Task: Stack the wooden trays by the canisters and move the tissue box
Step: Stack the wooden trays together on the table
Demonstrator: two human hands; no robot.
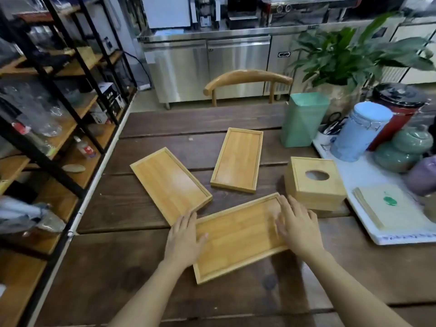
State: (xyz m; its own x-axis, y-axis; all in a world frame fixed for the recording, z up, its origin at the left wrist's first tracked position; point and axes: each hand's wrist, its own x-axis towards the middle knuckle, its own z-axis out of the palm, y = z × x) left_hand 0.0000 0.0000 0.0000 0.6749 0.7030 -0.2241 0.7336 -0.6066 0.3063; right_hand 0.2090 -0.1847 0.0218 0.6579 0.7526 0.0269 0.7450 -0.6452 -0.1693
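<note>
Three flat wooden trays lie apart on the dark wooden table [118, 267]. The nearest tray [238, 239] lies slanted in front of me. My left hand [184, 239] rests on its left end with the thumb inside the rim. My right hand [297, 227] lies over its right end, fingers spread. A second tray [169, 184] sits to the left, a third tray [238, 160] further back. The wooden tissue box [313, 182] with an oval hole stands just right of my right hand. Canisters stand at the right: a pale blue one [361, 131] and a green one [401, 147].
A white tray [368, 185] at the right holds the canisters, a red-and-black pot [398, 109], a purple jar [424, 175] and a stack of paper napkins [387, 206]. A green bin [304, 119], a plant [349, 57] and a chair [247, 83] stand behind. Shelves [47, 114] line the left.
</note>
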